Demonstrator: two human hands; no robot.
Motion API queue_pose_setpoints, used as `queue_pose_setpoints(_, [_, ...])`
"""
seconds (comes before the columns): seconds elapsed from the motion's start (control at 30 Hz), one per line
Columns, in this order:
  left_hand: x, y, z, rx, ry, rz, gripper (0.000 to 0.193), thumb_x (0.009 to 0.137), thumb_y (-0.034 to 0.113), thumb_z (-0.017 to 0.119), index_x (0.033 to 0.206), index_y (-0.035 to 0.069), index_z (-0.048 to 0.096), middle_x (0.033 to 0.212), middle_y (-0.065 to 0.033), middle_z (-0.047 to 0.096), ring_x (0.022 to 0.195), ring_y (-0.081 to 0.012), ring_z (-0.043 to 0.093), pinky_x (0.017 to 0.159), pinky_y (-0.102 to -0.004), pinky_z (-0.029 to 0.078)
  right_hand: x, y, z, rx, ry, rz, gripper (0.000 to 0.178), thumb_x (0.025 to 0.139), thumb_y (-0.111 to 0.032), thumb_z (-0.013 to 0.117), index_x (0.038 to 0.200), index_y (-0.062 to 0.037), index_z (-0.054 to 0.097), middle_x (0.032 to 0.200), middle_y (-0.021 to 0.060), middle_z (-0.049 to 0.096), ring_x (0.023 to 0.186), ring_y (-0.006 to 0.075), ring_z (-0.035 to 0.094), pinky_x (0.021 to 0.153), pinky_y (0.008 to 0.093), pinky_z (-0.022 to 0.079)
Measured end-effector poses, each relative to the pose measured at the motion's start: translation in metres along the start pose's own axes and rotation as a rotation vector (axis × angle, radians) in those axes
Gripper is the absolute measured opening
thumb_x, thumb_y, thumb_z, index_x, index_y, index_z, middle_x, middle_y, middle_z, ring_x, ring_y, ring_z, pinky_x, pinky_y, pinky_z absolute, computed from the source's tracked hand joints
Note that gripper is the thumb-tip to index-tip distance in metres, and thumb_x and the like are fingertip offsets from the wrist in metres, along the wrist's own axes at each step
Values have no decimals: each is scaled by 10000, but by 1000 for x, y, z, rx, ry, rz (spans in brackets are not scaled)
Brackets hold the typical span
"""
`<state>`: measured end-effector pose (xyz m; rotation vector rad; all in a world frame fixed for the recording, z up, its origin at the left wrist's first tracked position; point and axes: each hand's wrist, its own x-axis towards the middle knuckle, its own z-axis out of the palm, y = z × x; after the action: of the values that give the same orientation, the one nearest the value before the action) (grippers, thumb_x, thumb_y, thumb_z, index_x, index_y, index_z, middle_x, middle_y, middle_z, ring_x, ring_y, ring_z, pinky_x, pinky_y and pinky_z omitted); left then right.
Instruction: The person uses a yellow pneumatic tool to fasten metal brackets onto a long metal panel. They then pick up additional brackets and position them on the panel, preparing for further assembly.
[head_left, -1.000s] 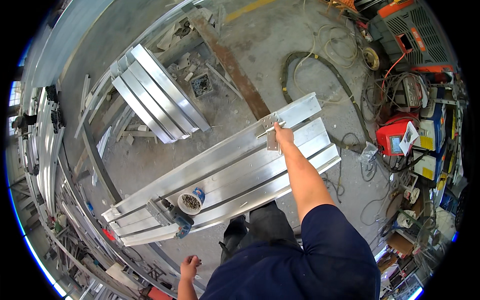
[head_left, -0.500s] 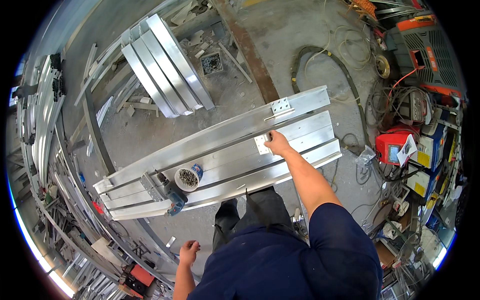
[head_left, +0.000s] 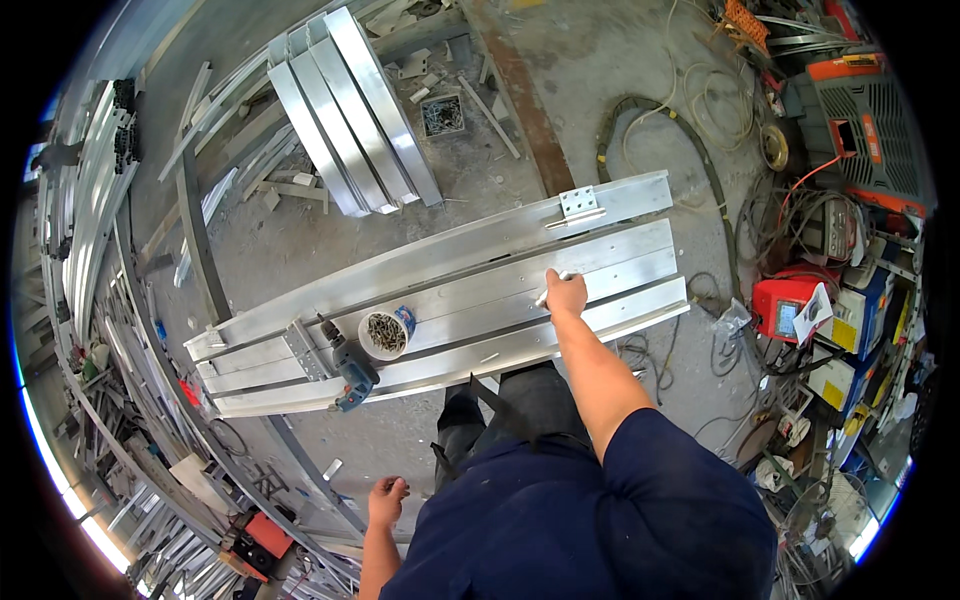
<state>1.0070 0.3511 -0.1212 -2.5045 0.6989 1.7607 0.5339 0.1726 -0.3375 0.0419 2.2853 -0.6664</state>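
Observation:
My right hand [head_left: 568, 294] is closed on a drilled metal plate [head_left: 543, 298], seen nearly edge-on over the middle aluminium beam [head_left: 470, 290]. The fingers hide most of it. A similar plate with holes [head_left: 578, 203] lies on the far aluminium beam [head_left: 440, 243], with a rod [head_left: 577, 219] along its near side. Low beside my body, my left hand [head_left: 388, 498] is curled closed, and nothing shows in it. Toward the left end of the beams lie a cordless drill [head_left: 352, 368] and a white tub of screws [head_left: 385, 334].
Another perforated bracket [head_left: 305, 350] lies across the beams left of the drill. Curved aluminium beams [head_left: 350, 110] are stacked beyond, near a box of small metal parts [head_left: 442, 115]. A hose [head_left: 707, 165] and a red machine [head_left: 785, 306] stand on the right.
The plate under my right hand has gone from lying flat with its holes showing to being gripped nearly edge-on. My right hand has shifted slightly nearer. My left hand stays low.

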Motion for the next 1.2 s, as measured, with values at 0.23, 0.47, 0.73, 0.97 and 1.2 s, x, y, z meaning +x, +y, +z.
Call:
queue_pose_setpoints(0.23, [-4,-12,12,-59,6,-28,319,886,225,659,1044,-48,611,866,-120,673,745,-173,639,697,-290,510,-20,-42,17,-284,-43,-54,468,803,-407,656,1073,-29,594,1108,205,641,1047,356,611,875,449,477])
queue_pose_setpoints(0.47, [-9,-24,9,-17,25,-1,321,891,221,656,1051,-53,610,875,-119,675,758,-167,642,705,-291,515,14,-20,38,30,-127,215,371,918,-296,609,946,74,616,724,179,663,503,237,636,448,337,514])
queue_pose_setpoints(0.73, [0,-39,9,25,23,9,333,890,241,649,1051,-48,618,892,-122,688,778,-165,658,708,-283,513,43,13,36,464,-76,329,369,919,-293,567,925,76,571,721,162,612,533,232,614,420,325,517])
queue_pose_setpoints(0.97, [5,-29,-14,204,40,36,420,857,358,665,1057,-11,640,923,-133,697,860,-216,668,749,-322,509,40,33,16,50,-76,-37,359,835,-277,593,781,78,594,645,151,600,504,251,607,393,380,441])
queue_pose_setpoints(1.2, [70,-34,-86,315,192,185,433,843,395,663,1030,5,660,937,-154,696,889,-269,668,779,-366,509,-24,25,12,23,-174,-290,400,828,-178,654,1147,33,539,854,100,636,618,150,598,489,284,499])
